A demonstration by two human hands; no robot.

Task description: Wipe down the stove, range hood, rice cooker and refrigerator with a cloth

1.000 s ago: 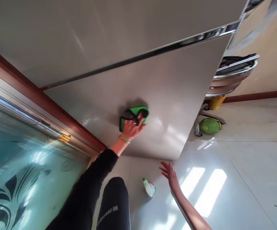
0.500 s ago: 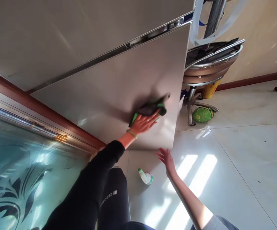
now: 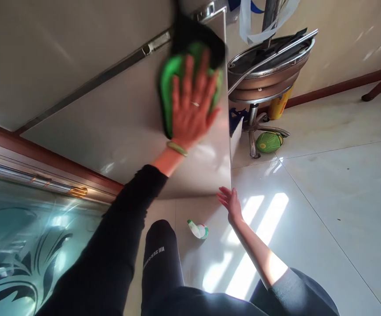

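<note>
Well, from across the room, the left hand is spread flat with its fingers fanned, pressing a green microfibre cloth onto a brushed-steel door. They sit at about 12 o'clock in the view, with the cloth's top reaching a metal trim strip. Hand and cloth are both a little blurred, and the dark upper part of the cloth could be a black border or shadow; I can't tell which. The cloth looks light and soft, so an open palm over its middle seems the surest hold. The steel looks stiff and slick, with little to grip on its face.

At about 4 o'clock, the right hand holds nothing, its fingers open and spread just beside the door's lower corner. A green-and-white spray bottle lies on its side on the tiled floor at about 6 o'clock, near that hand. It looks light and would probably be best taken by the neck. Stacked metal basins sit at about 2 o'clock, a green ball at 3 o'clock, and a patterned glass door at 8 o'clock.
</note>
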